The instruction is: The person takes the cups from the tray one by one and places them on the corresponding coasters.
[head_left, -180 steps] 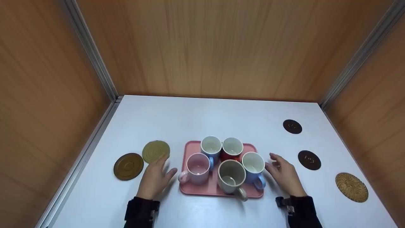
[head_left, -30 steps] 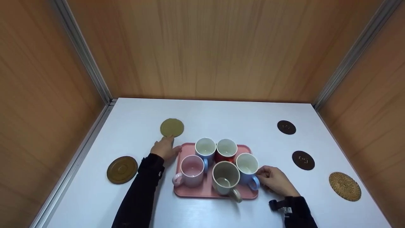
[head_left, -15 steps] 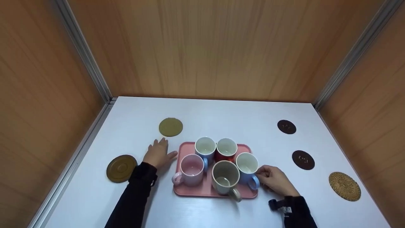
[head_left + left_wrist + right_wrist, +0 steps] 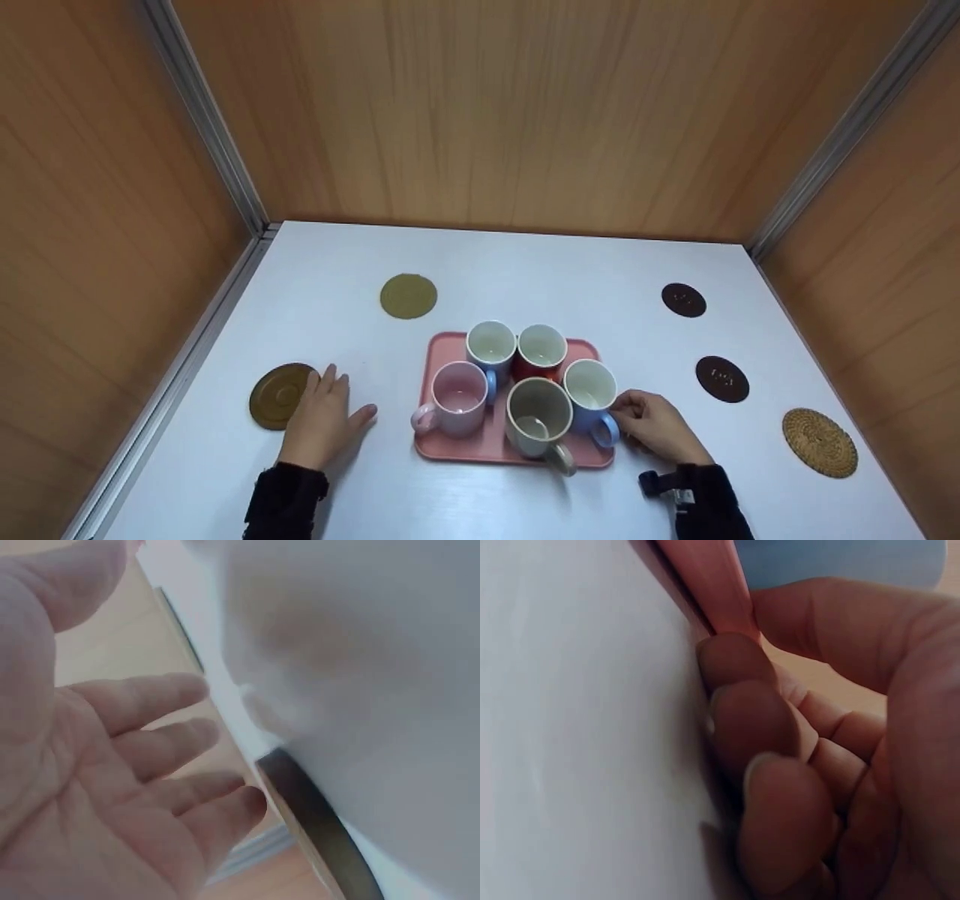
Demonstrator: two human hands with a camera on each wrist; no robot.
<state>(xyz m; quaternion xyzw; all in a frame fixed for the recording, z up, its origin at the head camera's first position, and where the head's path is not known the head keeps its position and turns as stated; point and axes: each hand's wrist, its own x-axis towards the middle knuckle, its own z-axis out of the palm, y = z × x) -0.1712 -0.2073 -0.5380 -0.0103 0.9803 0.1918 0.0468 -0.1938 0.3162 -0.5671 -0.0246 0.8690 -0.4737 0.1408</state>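
Visibility: the left hand point(image 4: 322, 420) covers the right edge of the brown coaster point(image 4: 277, 397). Contact between them cannot be confirmed; in the left wrist view the coaster enters at the bottom, cut off, beside the little finger. A soft blur covers much of the table point(image 4: 525, 270) in that view. The grey mug point(image 4: 538, 416) and the front blue mug point(image 4: 591, 390) hide most of the lower body of the red mug point(image 4: 541, 349). The pink mug point(image 4: 459, 405) partly masks the rear blue mug point(image 4: 491, 346). The fingertips of the right hand point(image 4: 660, 427) are partly lost behind the front blue mug in the head view. Markings on the far dark coaster point(image 4: 683, 300) and near dark coaster point(image 4: 722, 379) are too small to read. Both sleeves point(image 4: 281, 502) are cut off by the lower frame edge.

Hand state: the left hand is released, fingers extended, thumb spread toward the tray point(image 4: 491, 442). The right hand grasps the tray, pinching its right edge between thumb and curled index finger.

Count: tray, one, flat on the table at centre front. Mugs, five, upright on the tray: two blue, one red, one pink, one grey. Coasters, five, flat on the table around the tray: one brown at left; one green point(image 4: 409, 296) behind the tray, toward its left; two dark and one woven point(image 4: 820, 442) at right.
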